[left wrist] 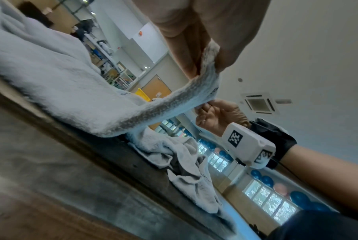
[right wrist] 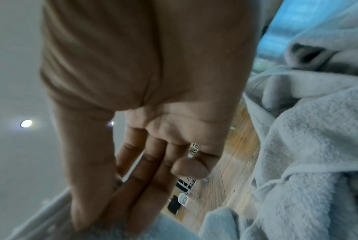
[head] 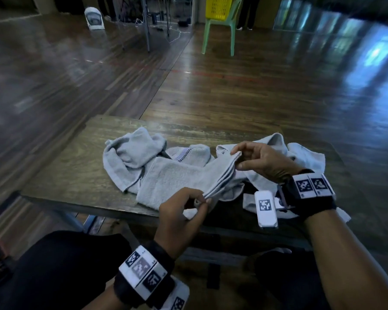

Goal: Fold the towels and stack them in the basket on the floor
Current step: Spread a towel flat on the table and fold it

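Left hand (head: 184,211) pinches near end of a folded grey towel (head: 175,177), thumb and fingers curled on the layered edge; right hand (head: 262,159) pinches the far end of the same edge, thumb against fingertips, other fingers loosely bent; edge pulled taut between both hands, raised just off the wooden surface (head: 76,157); rest of that towel lies flat on the surface, towards the near edge; left wrist view shows the left hand (left wrist: 204,40) from below with towel edge (left wrist: 163,107) clamped between thumb and fingers, strip running across to the right hand (left wrist: 215,115); right wrist view blurry, right hand (right wrist: 145,113) with thumb pressed onto fingers over grey cloth at bottom, exact grip hard to make out there; second towel (head: 130,153) crumpled at far left of the pile, touching the held one; a third with a dark checked border strip (head: 188,153) bunched between them behind the fold; more light towel cloth (head: 300,157) heaped under and beyond the right hand, part of it hanging over the near edge of the surface (left wrist: 194,186); both wrists wear black straps with white marker blocks (head: 309,186); dark trouser leg (head: 61,265) at bottom left; polished wooden floor (head: 233,86) beyond; green plastic chair (head: 222,30) far back with a yellow basket (head: 220,6) on its seat; someone's legs in dark trousers (head: 248,12) behind the chair.
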`<state>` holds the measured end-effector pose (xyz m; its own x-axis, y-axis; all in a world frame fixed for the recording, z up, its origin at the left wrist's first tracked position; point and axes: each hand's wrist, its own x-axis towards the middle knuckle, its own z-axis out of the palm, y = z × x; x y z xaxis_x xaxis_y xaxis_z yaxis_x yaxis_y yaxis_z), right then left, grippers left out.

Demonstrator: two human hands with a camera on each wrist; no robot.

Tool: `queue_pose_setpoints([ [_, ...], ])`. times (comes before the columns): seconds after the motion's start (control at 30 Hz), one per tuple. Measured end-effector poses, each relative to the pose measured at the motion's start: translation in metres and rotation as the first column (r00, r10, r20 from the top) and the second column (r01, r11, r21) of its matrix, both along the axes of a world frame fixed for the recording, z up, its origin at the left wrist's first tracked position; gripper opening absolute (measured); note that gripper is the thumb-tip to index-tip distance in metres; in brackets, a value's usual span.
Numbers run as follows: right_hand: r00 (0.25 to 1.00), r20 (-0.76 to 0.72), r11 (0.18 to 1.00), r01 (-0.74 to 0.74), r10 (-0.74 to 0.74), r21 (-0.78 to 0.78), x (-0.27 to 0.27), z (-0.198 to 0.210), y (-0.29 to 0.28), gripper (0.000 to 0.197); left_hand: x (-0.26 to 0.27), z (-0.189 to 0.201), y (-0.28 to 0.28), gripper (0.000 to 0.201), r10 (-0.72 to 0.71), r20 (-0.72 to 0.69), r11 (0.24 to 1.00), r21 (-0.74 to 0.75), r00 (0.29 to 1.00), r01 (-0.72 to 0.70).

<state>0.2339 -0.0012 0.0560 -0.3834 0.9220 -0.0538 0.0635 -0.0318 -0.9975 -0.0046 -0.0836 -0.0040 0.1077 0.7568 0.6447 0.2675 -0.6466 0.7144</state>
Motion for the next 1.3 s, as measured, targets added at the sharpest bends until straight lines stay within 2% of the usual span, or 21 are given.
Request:
queue_pose_setpoints([
  [0.2, 0.982, 0.176, 0.994, 0.048, -0.064, 0.096, -0.042, -0.006, 0.023, 0.022, -0.036, -0.010, 0.007, 0.013, 0.113, 0.118, 0.986, -0.132, 0.987, -0.098],
  [0.27, 0.962, 0.249, 0.987, 0.077, -0.111, 0.142, -0.061, -0.007, 0.030, 0.018, -0.047, -0.015, 0.012, 0.014, 0.141, 0.117, 0.983, -0.132, 0.983, -0.125],
  [0.4, 0.919, 0.377, 0.980, 0.037, -0.111, 0.197, -0.098, -0.012, 0.048, 0.018, -0.071, -0.027, 0.023, 0.022, 0.249, 0.068, 0.957, -0.169, 0.966, -0.235],
  [0.5, 0.850, 0.517, 0.969, -0.035, -0.099, 0.243, -0.125, -0.020, 0.062, 0.019, -0.090, -0.042, 0.033, 0.023, 0.344, 0.017, 0.917, -0.222, 0.939, -0.332],
  [0.67, 0.713, 0.697, 0.952, -0.158, -0.074, 0.263, -0.159, -0.039, 0.094, 0.024, -0.112, -0.062, 0.047, 0.020, 0.432, -0.184, 0.842, -0.268, 0.883, -0.468],
  [0.83, 0.570, 0.817, 0.935, -0.237, -0.087, 0.265, -0.178, -0.059, 0.122, 0.019, -0.117, -0.068, 0.056, 0.015, 0.383, -0.363, 0.809, -0.312, 0.849, -0.498],
  [0.9, 0.519, 0.848, 0.938, -0.228, -0.109, 0.261, -0.180, -0.068, 0.130, 0.020, -0.120, -0.075, 0.060, 0.023, 0.354, -0.404, 0.797, -0.341, 0.843, -0.498],
  [1.0, 0.448, 0.882, 0.945, -0.196, -0.150, 0.260, -0.178, -0.080, 0.136, 0.014, -0.122, -0.084, 0.064, 0.022, 0.327, -0.451, 0.786, -0.359, 0.831, -0.504],
  [1.07, 0.432, 0.890, 0.950, -0.189, -0.145, 0.247, -0.178, -0.083, 0.135, 0.008, -0.122, -0.086, 0.066, 0.023, 0.313, -0.476, 0.784, -0.359, 0.822, -0.507],
  [1.13, 0.435, 0.893, 0.956, -0.196, -0.114, 0.217, -0.179, -0.084, 0.134, 0.007, -0.121, -0.086, 0.067, 0.033, 0.301, -0.508, 0.768, -0.372, 0.807, -0.521],
  [1.2, 0.435, 0.899, 0.965, -0.212, -0.049, 0.155, -0.179, -0.084, 0.134, 0.015, -0.119, -0.085, 0.069, 0.038, 0.285, -0.535, 0.749, -0.394, 0.795, -0.533],
  [1.3, 0.408, 0.913, 0.962, -0.248, -0.001, 0.112, -0.178, -0.079, 0.133, 0.026, -0.117, -0.081, 0.070, 0.032, 0.248, -0.558, 0.722, -0.438, 0.792, -0.535],
])
